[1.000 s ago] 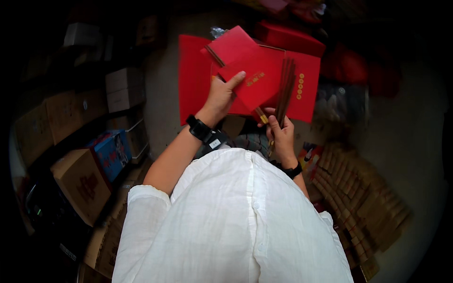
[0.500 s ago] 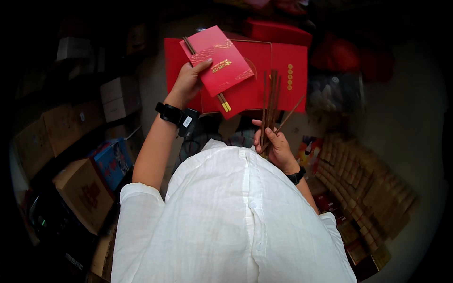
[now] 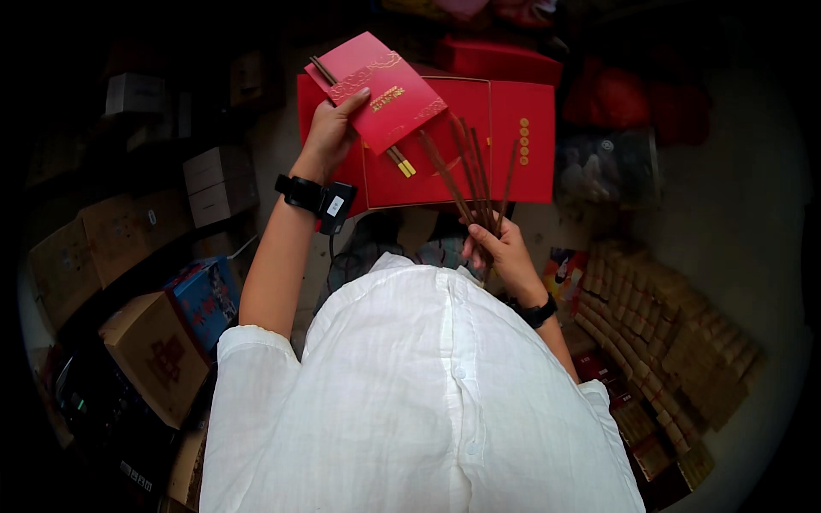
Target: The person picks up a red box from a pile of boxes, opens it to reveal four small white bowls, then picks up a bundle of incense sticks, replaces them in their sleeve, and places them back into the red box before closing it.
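My left hand (image 3: pixel 332 130) holds a red paper sleeve (image 3: pixel 383 90) with gold trim, raised and tilted; a pair of dark chopsticks with gold tips (image 3: pixel 395 157) pokes out of both ends. My right hand (image 3: pixel 500 246) grips a fanned bundle of several dark brown chopsticks (image 3: pixel 469 175), pointing up and away from me. Under both hands lies an open red gift box (image 3: pixel 530 145) with gold marks on its right panel. A black watch sits on my left wrist.
Cardboard boxes (image 3: pixel 154 355) and a blue box (image 3: pixel 205 299) are stacked at my left. Rows of brown packets (image 3: pixel 676 342) lie on the floor at my right. More red boxes (image 3: pixel 505 60) and a clear bag (image 3: pixel 603 167) sit beyond the open box.
My left hand has lifted the red sleeve up and to the left, off the box. The chopsticks in my right hand have fanned apart.
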Action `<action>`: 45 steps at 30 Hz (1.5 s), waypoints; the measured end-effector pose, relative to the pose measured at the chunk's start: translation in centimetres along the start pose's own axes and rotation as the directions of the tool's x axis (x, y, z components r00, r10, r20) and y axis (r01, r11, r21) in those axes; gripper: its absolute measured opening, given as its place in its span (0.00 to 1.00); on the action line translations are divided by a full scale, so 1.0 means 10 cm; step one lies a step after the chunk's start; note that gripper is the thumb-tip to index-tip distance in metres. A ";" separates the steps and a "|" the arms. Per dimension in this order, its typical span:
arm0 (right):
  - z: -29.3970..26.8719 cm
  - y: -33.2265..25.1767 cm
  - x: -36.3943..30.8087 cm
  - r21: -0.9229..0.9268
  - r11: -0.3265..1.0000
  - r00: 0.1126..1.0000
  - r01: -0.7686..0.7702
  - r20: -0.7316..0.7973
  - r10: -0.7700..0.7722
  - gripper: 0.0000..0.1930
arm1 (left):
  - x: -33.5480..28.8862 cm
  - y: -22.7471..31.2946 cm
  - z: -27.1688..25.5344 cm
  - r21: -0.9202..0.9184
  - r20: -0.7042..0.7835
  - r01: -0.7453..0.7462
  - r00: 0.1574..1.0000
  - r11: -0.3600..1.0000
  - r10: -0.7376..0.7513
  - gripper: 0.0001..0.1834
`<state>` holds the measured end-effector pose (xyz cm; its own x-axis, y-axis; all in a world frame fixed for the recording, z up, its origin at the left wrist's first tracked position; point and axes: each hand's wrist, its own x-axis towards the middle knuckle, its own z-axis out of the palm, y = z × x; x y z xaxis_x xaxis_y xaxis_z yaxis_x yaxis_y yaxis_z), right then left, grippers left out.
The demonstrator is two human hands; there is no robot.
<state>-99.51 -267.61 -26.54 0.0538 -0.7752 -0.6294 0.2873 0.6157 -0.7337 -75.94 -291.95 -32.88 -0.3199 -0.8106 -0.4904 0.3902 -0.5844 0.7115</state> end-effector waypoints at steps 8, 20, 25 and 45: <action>0.04 -0.09 0.14 -0.024 1.000 0.999 -0.006 -0.045 0.005 0.12 | 0.04 -0.01 -0.03 -0.056 -0.005 0.048 0.999 0.997 -0.049 0.20; -0.03 -0.17 0.13 -0.104 0.993 0.996 -0.053 -0.079 0.045 0.13 | 0.01 0.05 -0.09 -0.079 0.025 0.080 0.997 0.994 -0.078 0.21; 0.07 -0.19 0.19 -0.036 0.998 0.994 -0.046 -0.102 0.042 0.15 | -0.03 0.06 -0.07 -0.099 0.043 0.052 0.998 0.994 -0.048 0.22; 0.25 -0.10 0.50 0.127 0.989 0.988 0.081 -0.138 -0.063 0.13 | -0.16 0.08 0.09 0.027 0.170 0.118 0.978 0.993 -0.121 0.25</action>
<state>-97.11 -272.43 -28.31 -0.0973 -0.7856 -0.6111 0.4098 0.5279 -0.7439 -75.84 -291.09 -31.08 -0.5066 -0.7158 -0.4806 0.3260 -0.6751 0.6618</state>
